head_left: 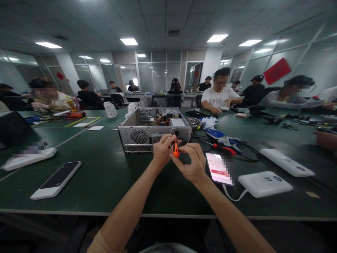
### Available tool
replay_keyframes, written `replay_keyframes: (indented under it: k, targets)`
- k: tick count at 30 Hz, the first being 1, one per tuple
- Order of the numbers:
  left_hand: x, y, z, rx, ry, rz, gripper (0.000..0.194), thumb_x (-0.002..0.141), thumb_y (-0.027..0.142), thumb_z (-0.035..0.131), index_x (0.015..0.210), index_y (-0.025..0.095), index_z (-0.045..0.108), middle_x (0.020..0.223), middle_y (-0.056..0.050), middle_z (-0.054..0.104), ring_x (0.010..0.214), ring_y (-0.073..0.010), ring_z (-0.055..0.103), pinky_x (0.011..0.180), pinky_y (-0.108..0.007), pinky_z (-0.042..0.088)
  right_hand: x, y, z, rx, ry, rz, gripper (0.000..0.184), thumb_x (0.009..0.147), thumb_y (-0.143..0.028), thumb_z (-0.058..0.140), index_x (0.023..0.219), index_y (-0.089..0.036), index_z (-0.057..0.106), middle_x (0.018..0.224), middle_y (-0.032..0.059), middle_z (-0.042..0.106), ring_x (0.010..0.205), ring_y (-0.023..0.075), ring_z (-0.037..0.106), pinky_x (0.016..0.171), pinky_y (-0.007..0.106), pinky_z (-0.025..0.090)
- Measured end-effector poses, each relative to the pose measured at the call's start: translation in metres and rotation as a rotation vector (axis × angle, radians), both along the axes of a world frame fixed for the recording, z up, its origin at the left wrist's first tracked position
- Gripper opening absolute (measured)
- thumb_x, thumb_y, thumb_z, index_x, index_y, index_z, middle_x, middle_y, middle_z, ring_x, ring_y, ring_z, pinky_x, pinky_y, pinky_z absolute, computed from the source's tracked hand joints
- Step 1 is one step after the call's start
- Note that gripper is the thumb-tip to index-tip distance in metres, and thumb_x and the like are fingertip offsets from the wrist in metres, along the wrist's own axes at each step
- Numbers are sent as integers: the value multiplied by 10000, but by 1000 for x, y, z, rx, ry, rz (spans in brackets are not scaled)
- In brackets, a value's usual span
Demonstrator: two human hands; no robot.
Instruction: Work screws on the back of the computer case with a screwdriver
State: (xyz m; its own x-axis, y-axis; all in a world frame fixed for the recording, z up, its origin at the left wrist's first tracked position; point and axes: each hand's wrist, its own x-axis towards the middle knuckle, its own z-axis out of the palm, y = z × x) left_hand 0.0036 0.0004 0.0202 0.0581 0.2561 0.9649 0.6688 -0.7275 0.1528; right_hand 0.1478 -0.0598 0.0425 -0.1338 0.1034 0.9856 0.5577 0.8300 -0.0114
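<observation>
An orange-and-black screwdriver (176,149) points away from me at the back of an open metal computer case (139,136). My right hand (194,162) grips the handle between thumb and fingers. Curled close against the front part of the same screwdriver is my left hand (162,150), its fingers closed. The tip is hard to make out against the case's right rear side. Inside the case, cables and a silver power supply (177,122) show over the upper edge.
To the right lie a red-handled screwdriver (223,149), blue-white gloves (221,136), a lit phone (219,168) and a white power bank (265,184). A white device (56,180) rests at left. Across the table, a person in a white shirt (220,96) works.
</observation>
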Motion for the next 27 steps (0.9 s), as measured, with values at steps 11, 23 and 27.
replay_keyframes:
  k: [11,23,27]
  targets:
    - [-5,-4,-1,-100,135,-2,371,1021,314,474,1365,216,573,1125,-57,689,639,-44,612,548,-137,477,6,-1,6,13,-40,26,339,812,-95,654,1126,-220,636,1005,94,660,910,219,653,763,370,579]
    - [-9,2,-5,10,85,49,250,1010,281,532,1196,167,654,942,-34,719,597,-58,590,552,-157,444,5,0,3,-36,-43,-8,262,836,-260,732,1074,-220,629,938,68,621,843,206,625,717,353,570]
    - [-8,2,-3,58,84,86,201,979,316,603,1082,157,670,851,-21,706,550,-56,571,504,-161,392,5,1,4,-22,-68,29,204,829,-187,698,1016,-224,624,903,57,635,823,194,636,706,330,571]
